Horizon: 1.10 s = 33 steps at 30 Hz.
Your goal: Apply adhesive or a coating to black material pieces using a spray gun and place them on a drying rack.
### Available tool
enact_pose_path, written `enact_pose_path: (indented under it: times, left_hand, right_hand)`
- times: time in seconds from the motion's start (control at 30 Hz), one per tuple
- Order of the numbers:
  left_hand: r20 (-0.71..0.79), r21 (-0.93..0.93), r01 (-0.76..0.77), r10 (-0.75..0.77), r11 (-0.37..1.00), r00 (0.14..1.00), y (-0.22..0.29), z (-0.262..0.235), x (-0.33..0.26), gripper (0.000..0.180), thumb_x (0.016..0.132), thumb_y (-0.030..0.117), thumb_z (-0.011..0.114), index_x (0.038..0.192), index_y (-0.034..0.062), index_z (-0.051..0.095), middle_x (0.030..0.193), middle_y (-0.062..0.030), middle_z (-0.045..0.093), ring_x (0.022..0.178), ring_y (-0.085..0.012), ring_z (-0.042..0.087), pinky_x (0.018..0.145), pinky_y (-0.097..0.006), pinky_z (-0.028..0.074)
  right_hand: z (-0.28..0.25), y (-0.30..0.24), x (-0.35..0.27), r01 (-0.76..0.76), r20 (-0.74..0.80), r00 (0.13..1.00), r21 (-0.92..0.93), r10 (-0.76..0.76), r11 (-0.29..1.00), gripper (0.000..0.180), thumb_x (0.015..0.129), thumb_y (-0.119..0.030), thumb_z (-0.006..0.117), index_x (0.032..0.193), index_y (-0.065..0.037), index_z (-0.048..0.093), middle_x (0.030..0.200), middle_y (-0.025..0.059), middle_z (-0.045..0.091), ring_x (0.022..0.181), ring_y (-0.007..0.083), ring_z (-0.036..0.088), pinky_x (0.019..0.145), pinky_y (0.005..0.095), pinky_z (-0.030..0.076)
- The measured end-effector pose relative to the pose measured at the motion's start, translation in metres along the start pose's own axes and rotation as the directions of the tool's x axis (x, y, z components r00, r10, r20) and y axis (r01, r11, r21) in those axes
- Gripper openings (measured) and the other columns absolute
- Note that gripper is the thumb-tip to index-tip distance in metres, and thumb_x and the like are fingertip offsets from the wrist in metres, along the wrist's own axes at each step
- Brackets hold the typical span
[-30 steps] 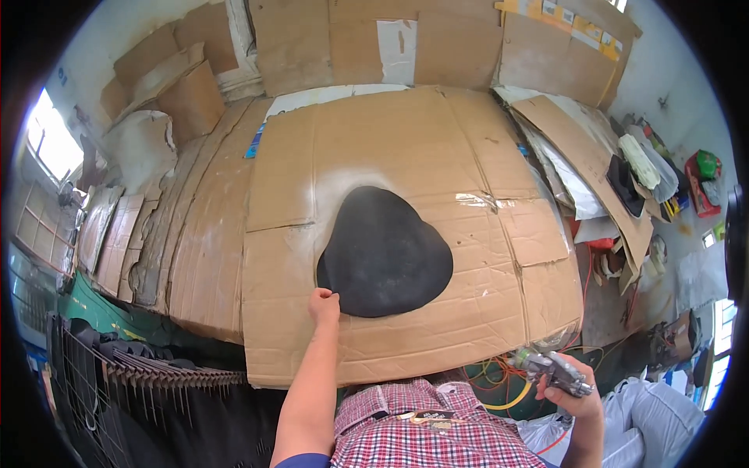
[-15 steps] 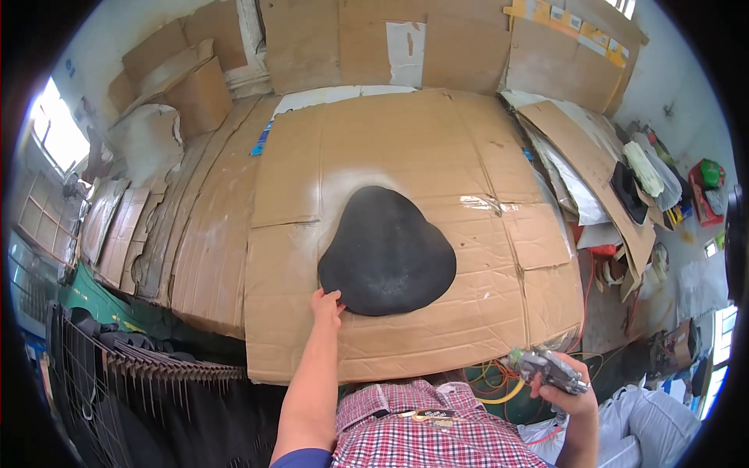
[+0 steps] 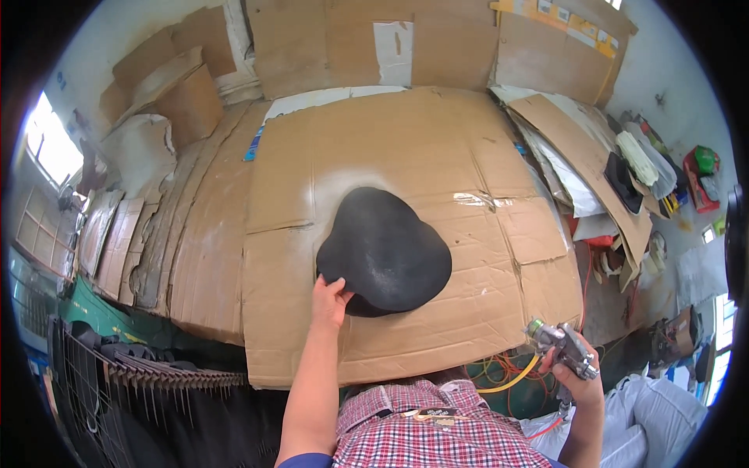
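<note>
L hand: L hand at near-left edge of black three-lobed pad – thumb & fingers closed narrow, pinching the rim; fingers partly hidden, so can't tell how far under they go.
Pad vs fingers: nearly all of it extends fwd & right of L fingertips; R fingers well apart from it.
Pad location: approx. mid of big brown cardboard sheet, toward the near side.
Pad look: matte blk, smooth rounded outline, narrower lobe at far end, two wider lobes nearer; faint pale dusty patch approx. centre.
R hand: R hand wrapped round metal spray gun, off the sheet's near-right corner – can't tell if trigger's pressed.
Sheet: whitish haze beside pad's far-left edge.
Hose: yellow hose below spray gun.
</note>
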State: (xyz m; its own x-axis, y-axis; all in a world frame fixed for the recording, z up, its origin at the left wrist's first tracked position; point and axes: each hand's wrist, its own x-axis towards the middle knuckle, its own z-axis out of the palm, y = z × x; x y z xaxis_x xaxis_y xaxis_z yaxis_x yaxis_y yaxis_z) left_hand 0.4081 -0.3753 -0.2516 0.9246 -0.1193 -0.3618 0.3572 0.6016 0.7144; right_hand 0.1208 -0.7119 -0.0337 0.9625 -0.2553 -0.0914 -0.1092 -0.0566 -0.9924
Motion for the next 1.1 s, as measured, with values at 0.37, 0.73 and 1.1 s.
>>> enact_pose_path:
  times: [0.37, 0.73, 1.1]
  left_hand:
    - [0.126, -0.478, -0.258, 0.357, 0.839, 0.926, 0.171, 0.006, -0.091, 0.034, 0.090, 0.010, 0.046, 0.123, 0.0016, 0.052, 0.124, -0.0141, 0.055, 0.113, -0.0289, 0.053, 0.099, -0.044, 0.040]
    - [0.164, -0.635, -0.272, 0.470, 0.723, 0.867, 0.220, -0.084, -0.134, 0.030, 0.093, 0.008, 0.044, 0.118, -0.0078, 0.052, 0.121, -0.0205, 0.056, 0.116, -0.0293, 0.052, 0.105, -0.043, 0.034]
    - [0.229, -0.612, -0.341, 0.573, 0.713, 0.787, 0.204, -0.081, -0.136, 0.032, 0.093, 0.004, 0.040, 0.121, -0.0097, 0.048, 0.122, -0.0210, 0.055, 0.114, -0.0285, 0.054, 0.103, -0.041, 0.038]
  right_hand:
    - [0.018, -0.016, -0.013, -0.033, 0.189, 0.981, -0.034, 0.039, 0.999, 0.052, 0.076, -0.007, 0.072, 0.123, 0.002, 0.050, 0.083, 0.0074, 0.062, 0.073, 0.0122, 0.058, 0.067, 0.0277, 0.048]
    - [0.028, -0.052, -0.043, -0.078, -0.014, 0.997, -0.128, 0.076, 0.989, 0.049, 0.073, -0.003, 0.070, 0.119, 0.005, 0.053, 0.089, 0.0077, 0.064, 0.078, 0.0112, 0.058, 0.070, 0.0254, 0.047]
    - [0.078, -0.036, -0.003, 0.047, -0.046, 0.998, -0.046, -0.049, 0.998, 0.056, 0.078, -0.005, 0.067, 0.128, 0.006, 0.044, 0.084, 0.0060, 0.059, 0.072, 0.0104, 0.058, 0.065, 0.0237, 0.050]
